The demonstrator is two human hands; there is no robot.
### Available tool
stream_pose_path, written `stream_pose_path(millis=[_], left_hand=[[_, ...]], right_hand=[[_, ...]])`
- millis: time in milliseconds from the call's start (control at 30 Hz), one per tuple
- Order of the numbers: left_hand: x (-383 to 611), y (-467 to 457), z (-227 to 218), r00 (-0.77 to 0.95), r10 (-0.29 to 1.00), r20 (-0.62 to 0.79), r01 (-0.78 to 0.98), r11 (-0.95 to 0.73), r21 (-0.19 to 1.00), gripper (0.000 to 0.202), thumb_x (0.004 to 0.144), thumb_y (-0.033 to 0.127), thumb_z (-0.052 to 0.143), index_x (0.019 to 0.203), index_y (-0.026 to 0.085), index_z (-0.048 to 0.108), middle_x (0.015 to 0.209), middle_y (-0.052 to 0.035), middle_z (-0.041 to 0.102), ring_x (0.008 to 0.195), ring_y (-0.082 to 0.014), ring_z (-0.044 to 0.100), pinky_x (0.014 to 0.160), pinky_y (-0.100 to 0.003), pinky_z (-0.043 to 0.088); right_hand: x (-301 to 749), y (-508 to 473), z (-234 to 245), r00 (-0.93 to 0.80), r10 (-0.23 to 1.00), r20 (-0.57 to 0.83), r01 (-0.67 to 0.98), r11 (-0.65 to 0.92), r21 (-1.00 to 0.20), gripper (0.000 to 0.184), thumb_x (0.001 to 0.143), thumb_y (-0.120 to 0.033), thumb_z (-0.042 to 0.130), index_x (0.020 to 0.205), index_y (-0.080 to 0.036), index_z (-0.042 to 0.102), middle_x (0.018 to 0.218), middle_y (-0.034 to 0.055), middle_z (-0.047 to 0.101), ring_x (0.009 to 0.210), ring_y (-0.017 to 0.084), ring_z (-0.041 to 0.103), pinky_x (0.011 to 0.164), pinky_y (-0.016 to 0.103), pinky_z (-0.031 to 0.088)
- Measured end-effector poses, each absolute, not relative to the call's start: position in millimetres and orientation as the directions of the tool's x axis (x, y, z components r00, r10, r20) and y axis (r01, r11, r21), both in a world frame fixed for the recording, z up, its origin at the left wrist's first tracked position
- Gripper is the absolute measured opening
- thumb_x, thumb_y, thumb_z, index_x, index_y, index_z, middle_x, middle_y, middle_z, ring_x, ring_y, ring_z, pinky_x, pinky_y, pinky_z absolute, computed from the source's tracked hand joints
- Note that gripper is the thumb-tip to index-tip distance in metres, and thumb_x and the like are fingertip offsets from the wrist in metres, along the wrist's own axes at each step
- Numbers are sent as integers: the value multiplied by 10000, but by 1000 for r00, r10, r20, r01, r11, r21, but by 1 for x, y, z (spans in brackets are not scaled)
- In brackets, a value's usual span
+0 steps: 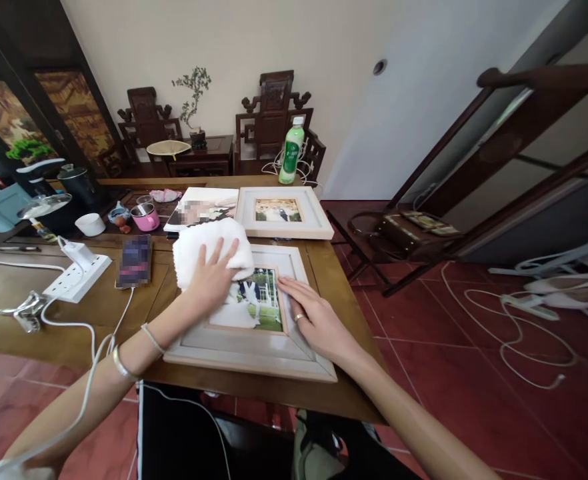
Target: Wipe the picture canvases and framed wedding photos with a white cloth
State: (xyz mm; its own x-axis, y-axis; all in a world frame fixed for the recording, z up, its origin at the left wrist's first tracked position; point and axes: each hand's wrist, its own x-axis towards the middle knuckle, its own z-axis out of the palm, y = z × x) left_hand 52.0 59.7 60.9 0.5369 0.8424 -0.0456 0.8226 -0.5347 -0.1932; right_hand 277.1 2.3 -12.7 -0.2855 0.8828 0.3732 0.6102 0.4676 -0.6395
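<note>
A framed photo with a wide pale frame [254, 357] lies flat on the wooden table in front of me. My left hand [212, 273] presses a folded white cloth [189, 250] against the frame's upper left part, its fingers spread over the cloth. Under the cloth and hand, part of the photo is hidden. On the frame's right side rests my right hand [317, 320], fingers stretched out flat and touching the inner edge; a ring is on one finger. Behind lie a second framed photo [287, 230] and a photo album [224, 199].
A green bottle [291, 152] stands at the table's far edge. Left of the frame are a phone [134, 261], a white power strip [79, 279] with cables, a pink cup [145, 219] and a white bowl [90, 225]. A dark wooden chair [474, 153] stands to the right.
</note>
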Motion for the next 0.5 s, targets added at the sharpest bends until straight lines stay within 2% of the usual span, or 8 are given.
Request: stream_pose_path(millis=[133,300,400,500], left_hand=[[65,32,68,587,784,-203,758,-620,-201,531,812,47,504,1305,234,573,1583,-85,190,1411,-457,169,1055,-706,232],[77,-40,105,594,646,-480,688,-717,-113,565,749,154,653,1302,233,571,1571,-117,212,1375,-480,253,1012,-661,357],[80,-52,115,646,601,-471,661,-748,-48,535,775,152,623,1303,213,562,1564,-117,228,1388,-439,260,1034,-613,371],[83,-29,101,652,685,-325,703,-707,-79,533,812,117,563,1337,206,528,1569,-129,202,1406,-430,213,1051,-623,337]], right_hand=[[277,3,-14,-279,878,390,597,476,-645,532,819,-60,375,1307,-144,568,1373,126,549,1323,238,455,1128,498,363],[277,4,-13,-282,878,386,595,476,-647,497,846,-95,391,1302,-171,573,1375,125,548,1314,250,466,1120,521,362],[277,4,-11,-273,879,390,590,473,-654,454,881,-143,393,1296,-185,573,1360,123,562,1303,257,478,1115,525,362],[276,2,-9,-219,887,406,588,453,-671,421,937,-225,361,1322,-183,528,1352,132,567,1281,250,502,1094,511,389]])
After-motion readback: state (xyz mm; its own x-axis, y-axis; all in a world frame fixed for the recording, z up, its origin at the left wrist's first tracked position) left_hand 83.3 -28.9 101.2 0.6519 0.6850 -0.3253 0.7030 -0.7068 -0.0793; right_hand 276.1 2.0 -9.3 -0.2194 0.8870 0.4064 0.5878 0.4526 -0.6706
